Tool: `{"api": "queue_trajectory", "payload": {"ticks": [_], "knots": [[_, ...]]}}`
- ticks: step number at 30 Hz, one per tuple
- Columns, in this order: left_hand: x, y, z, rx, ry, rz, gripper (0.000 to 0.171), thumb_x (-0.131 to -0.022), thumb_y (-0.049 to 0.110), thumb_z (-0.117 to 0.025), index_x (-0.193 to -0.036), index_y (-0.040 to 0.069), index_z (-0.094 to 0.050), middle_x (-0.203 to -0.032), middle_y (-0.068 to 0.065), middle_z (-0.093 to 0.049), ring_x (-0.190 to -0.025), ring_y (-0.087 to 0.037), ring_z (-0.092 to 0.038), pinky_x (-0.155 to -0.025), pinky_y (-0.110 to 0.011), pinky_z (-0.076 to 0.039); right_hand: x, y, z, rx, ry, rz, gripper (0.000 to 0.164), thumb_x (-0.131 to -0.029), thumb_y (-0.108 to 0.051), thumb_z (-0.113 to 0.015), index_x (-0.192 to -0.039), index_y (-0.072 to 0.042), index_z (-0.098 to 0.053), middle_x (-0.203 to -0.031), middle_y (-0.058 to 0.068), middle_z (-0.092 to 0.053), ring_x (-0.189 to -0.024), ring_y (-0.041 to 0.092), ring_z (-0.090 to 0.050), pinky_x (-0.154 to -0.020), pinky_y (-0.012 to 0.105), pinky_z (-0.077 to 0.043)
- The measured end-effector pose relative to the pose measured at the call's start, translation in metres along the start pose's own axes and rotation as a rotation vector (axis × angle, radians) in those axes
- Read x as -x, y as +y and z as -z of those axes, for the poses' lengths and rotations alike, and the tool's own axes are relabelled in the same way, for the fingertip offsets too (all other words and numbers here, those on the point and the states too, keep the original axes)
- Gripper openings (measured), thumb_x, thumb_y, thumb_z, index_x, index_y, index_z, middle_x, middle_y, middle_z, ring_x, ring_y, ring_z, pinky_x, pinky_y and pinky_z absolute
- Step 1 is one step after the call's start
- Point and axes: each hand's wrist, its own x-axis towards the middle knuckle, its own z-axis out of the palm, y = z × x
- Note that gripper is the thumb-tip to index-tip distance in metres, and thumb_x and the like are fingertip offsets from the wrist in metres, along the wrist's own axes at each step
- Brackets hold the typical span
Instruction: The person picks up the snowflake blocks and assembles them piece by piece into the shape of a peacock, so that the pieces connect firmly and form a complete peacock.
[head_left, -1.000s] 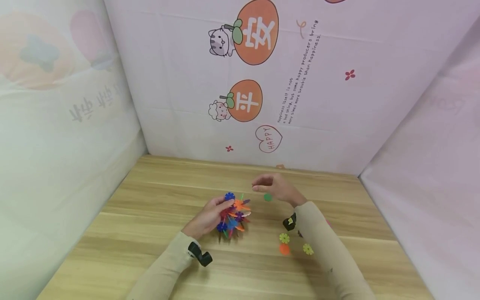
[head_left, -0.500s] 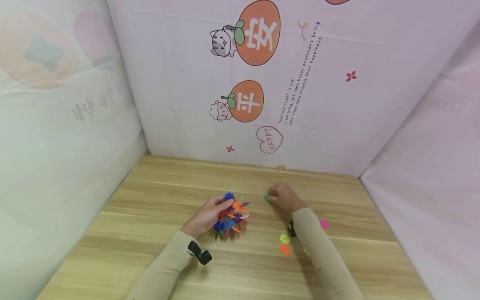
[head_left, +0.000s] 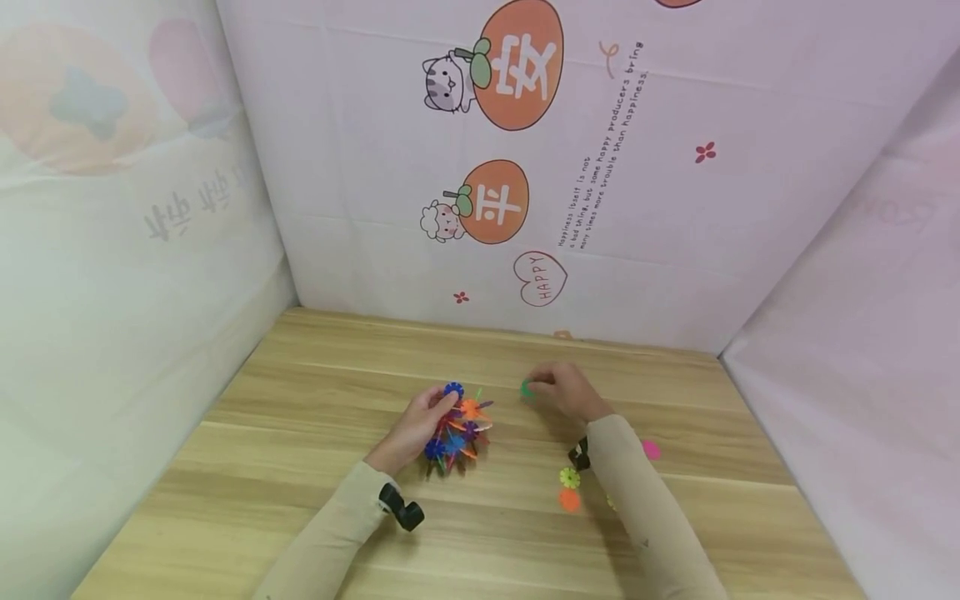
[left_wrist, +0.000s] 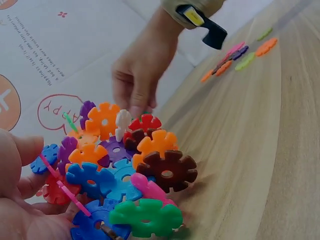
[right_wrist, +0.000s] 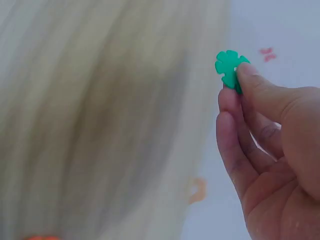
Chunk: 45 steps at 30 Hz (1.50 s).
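My left hand (head_left: pixel 411 429) grips a cluster of interlocked snowflake discs (head_left: pixel 453 442) by its upper left side. In the left wrist view the cluster (left_wrist: pixel 117 175) shows blue, orange, purple, red, brown, pink, white and green notched discs slotted together at many angles. Between thumb and fingertips my right hand (head_left: pixel 567 392) pinches one green snowflake disc (right_wrist: pixel 229 67), raised above the table to the right of the cluster. That disc has a small centre hole and notches round its edge; the thumb covers part of it.
Loose discs lie on the wooden table (head_left: pixel 315 533) by the right forearm: a yellow disc (head_left: pixel 569 477), an orange disc (head_left: pixel 570 500) and a pink disc (head_left: pixel 651 450). Others show beyond in the left wrist view, including a purple disc (left_wrist: pixel 239 52). Printed cloth walls (head_left: pixel 360 208) enclose the table.
My right hand has come down to the green disc on the table, pinched it and lifted it slightly toward the left. The left hand with the cluster has shifted a little left.
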Motion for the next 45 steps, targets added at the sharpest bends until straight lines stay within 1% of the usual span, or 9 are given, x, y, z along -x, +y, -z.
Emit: {"api": "queue_trajectory", "payload": {"ticks": [5,7,10,16,24,32,36,41,45], "knots": [[0.000,0.000,-0.001,-0.025,0.053,-0.007,0.038,-0.115,0.029,-0.046,-0.136,0.001,-0.060,-0.119,-0.015,-0.073,-0.098,-0.016,-0.074,-0.085,-0.024,-0.061,-0.004,-0.034,0.004,-0.049,0.011,0.072,0.012,-0.101,-0.018,-0.073,-0.109,-0.014,-0.081,-0.104,0.001,-0.082,-0.097,0.020,-0.077,-0.093,0.042,-0.064],[0.000,0.000,-0.002,-0.045,0.102,-0.003,0.034,-0.114,0.028,-0.050,-0.130,0.002,-0.065,-0.106,-0.007,-0.071,-0.082,-0.010,-0.067,-0.071,-0.021,-0.057,-0.006,-0.047,0.003,-0.051,0.014,0.114,0.012,-0.100,-0.019,-0.074,-0.109,-0.015,-0.081,-0.102,0.001,-0.082,-0.096,0.023,-0.078,-0.091,0.039,-0.065],[0.000,-0.001,-0.003,-0.082,0.170,0.002,0.032,-0.112,0.029,-0.055,-0.125,0.004,-0.070,-0.096,-0.002,-0.067,-0.073,-0.009,-0.056,-0.061,-0.020,-0.047,-0.008,-0.061,-0.002,-0.060,0.026,0.181,0.012,-0.099,-0.019,-0.076,-0.107,-0.014,-0.082,-0.099,0.001,-0.082,-0.093,0.030,-0.079,-0.084,0.030,-0.065],[-0.001,0.000,-0.003,-0.065,0.211,-0.018,0.031,-0.108,0.030,-0.063,-0.124,0.006,-0.074,-0.105,-0.005,-0.070,-0.084,-0.012,-0.059,-0.066,-0.021,-0.049,-0.009,-0.073,-0.016,-0.101,0.046,0.290,0.009,-0.098,-0.017,-0.077,-0.104,-0.015,-0.082,-0.098,0.001,-0.082,-0.091,0.036,-0.079,-0.081,0.023,-0.064],[-0.003,0.003,-0.004,-0.034,0.229,-0.025,0.030,-0.106,0.032,-0.066,-0.122,0.007,-0.075,-0.103,-0.005,-0.068,-0.081,-0.013,-0.059,-0.063,-0.021,-0.051,-0.007,-0.076,-0.030,-0.035,0.105,0.416,0.011,-0.096,-0.011,-0.078,-0.106,-0.014,-0.082,-0.103,0.001,-0.082,-0.091,0.011,-0.077,-0.086,0.026,-0.064],[-0.004,0.000,-0.005,-0.046,0.224,-0.035,0.031,-0.105,0.034,-0.068,-0.121,0.008,-0.076,-0.104,-0.005,-0.068,-0.086,-0.014,-0.059,-0.067,-0.021,-0.052,-0.008,-0.077,-0.031,-0.024,0.108,0.461,0.018,-0.091,0.002,-0.079,-0.106,-0.007,-0.081,-0.103,0.008,-0.082,-0.093,0.022,-0.079,-0.085,0.038,-0.066],[-0.005,0.000,-0.006,-0.047,0.229,-0.047,0.031,-0.105,0.033,-0.068,-0.120,0.007,-0.077,-0.105,-0.006,-0.069,-0.086,-0.014,-0.060,-0.067,-0.021,-0.053,-0.008,-0.079,-0.029,0.002,0.093,0.485,0.017,-0.091,0.001,-0.079,-0.106,-0.008,-0.082,-0.103,0.007,-0.082,-0.093,0.020,-0.079,-0.084,0.034,-0.066],[-0.004,0.000,-0.008,-0.049,0.243,-0.050,0.029,-0.105,0.031,-0.068,-0.119,0.007,-0.077,-0.100,-0.003,-0.068,-0.084,-0.014,-0.059,-0.066,-0.021,-0.051,-0.009,-0.083,-0.028,0.084,0.105,0.585,0.014,-0.090,0.000,-0.080,-0.102,-0.007,-0.082,-0.101,0.006,-0.082,-0.092,0.019,-0.078,-0.083,0.029,-0.065],[-0.004,-0.002,-0.008,-0.035,0.250,-0.053,0.029,-0.106,0.028,-0.067,-0.118,0.004,-0.078,-0.097,-0.002,-0.070,-0.080,-0.012,-0.060,-0.065,-0.021,-0.050,-0.011,-0.084,-0.031,0.167,0.169,0.697,0.014,-0.086,0.003,-0.083,-0.098,-0.005,-0.082,-0.097,0.008,-0.082,-0.087,0.019,-0.079,-0.080,0.027,-0.065]]}}
